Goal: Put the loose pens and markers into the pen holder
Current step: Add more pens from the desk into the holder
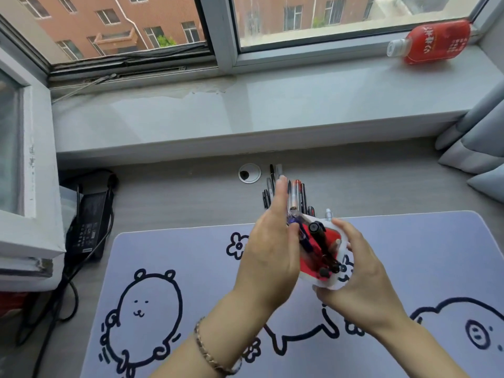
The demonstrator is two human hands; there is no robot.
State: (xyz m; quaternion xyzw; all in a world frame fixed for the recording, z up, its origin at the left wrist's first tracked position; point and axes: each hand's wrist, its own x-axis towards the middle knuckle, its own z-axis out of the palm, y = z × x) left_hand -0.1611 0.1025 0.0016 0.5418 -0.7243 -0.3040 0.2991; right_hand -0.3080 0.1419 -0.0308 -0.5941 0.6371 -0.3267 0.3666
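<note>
A white pen holder [342, 281] with a red inside is held tilted above the lilac desk mat [169, 252], mouth facing me. My right hand [357, 271] grips its right and lower side. Several pens and a black marker [319, 238] lie inside it. My left hand [270, 241] is at the holder's left rim, fingers pinched on a clear pen [292, 197] whose lower end is at the mouth. Several loose pens [270, 186] lie on the grey desk just behind the hands, partly hidden by them.
A round cable grommet [249, 173] sits in the desk beyond the pens. A black power brick [91, 225] with cables lies at the left. A red bottle [433, 42] lies on the windowsill. Grey curtains [480, 148] hang at the right.
</note>
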